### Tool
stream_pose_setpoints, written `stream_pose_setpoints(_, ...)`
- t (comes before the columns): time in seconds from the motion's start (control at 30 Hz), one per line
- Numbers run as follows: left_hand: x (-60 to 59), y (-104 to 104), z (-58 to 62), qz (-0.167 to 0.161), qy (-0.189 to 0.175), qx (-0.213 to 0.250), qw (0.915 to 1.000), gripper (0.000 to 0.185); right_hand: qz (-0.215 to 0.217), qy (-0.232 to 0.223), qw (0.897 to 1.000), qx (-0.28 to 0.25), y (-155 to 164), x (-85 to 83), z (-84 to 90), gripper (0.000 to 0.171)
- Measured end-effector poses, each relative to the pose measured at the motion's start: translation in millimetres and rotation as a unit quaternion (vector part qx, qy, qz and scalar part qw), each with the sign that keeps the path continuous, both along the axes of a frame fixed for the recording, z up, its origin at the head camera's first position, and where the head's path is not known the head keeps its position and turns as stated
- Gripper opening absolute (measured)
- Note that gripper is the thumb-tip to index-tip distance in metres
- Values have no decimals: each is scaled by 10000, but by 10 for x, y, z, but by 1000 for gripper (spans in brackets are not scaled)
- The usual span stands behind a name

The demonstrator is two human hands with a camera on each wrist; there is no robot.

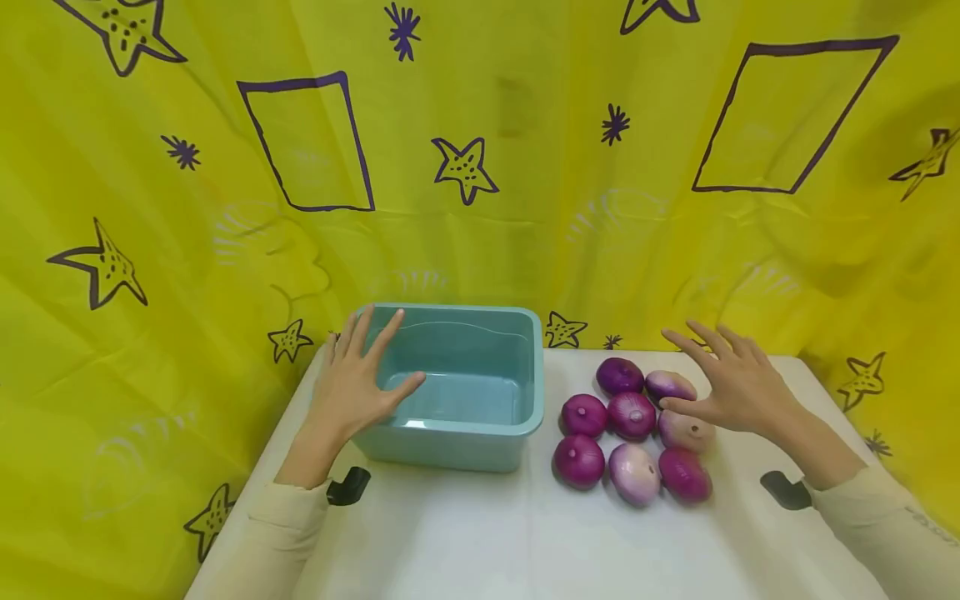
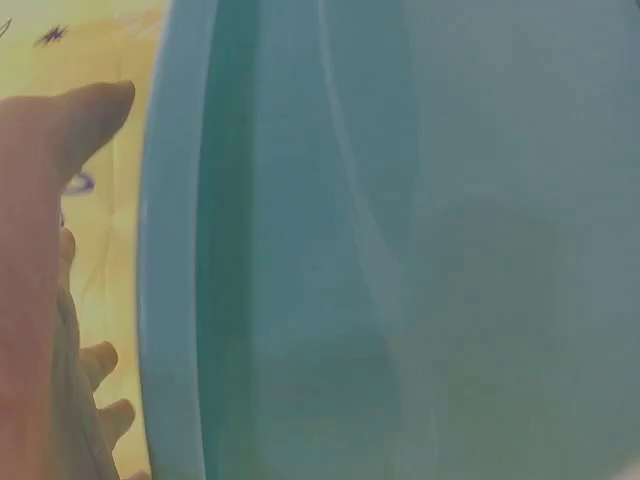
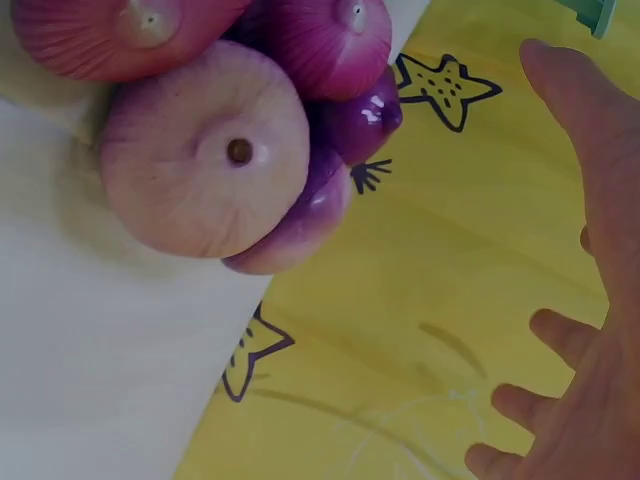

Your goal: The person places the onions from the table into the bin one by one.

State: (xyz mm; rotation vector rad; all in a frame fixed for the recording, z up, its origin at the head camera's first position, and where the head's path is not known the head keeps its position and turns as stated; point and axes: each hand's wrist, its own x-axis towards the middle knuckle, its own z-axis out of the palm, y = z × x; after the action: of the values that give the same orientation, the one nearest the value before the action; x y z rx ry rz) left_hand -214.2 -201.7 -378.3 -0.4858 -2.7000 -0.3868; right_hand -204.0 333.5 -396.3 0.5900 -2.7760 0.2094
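My left hand (image 1: pixel 351 390) is spread above the left side of a light blue plastic tub (image 1: pixel 457 454), holding nothing. In the left wrist view the tub's wall (image 2: pixel 300 300) fills most of the picture, with the thumb (image 2: pixel 95 115) to the left of its rim. Over to the right, my right hand (image 1: pixel 738 383) hovers with fingers apart, just beside a cluster of onions (image 1: pixel 632 416). Several are purple; others are pale pink, such as the pale onion (image 3: pixel 205 150) large in the right wrist view. Neither hand grips anything.
Tub and onions stand on a white table (image 1: pixel 465 533). Behind and at both sides hangs a yellow curtain (image 1: pixel 525 233) with drawn stars and frames. Each wrist wears a black strap mount (image 1: pixel 348 486).
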Motion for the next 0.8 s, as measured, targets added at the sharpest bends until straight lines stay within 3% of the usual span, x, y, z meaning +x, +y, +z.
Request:
stream_pose_setpoints(0.17,131,-276,-1,156,-179,658,9975,94,258,-322,9989,-222,82,26,-45,95)
stream_pose_setpoints(0.3,242,-460,-112,185,-297,1512,9879,93,575,-908,9921,-644,182,86,-143,87)
stream_pose_setpoints(0.47,330,-579,-321,-23,-231,2369,9713,94,880,-1295,9826,-1000,322,146,-321,82)
stream_pose_setpoints(0.7,439,-592,-511,76,-804,3208,9437,89,1627,-985,9743,-1208,451,194,-543,87)
stream_pose_setpoints(0.8,471,-611,-575,45,-992,3546,9297,87,1841,-1176,9647,-1470,476,190,-608,86)
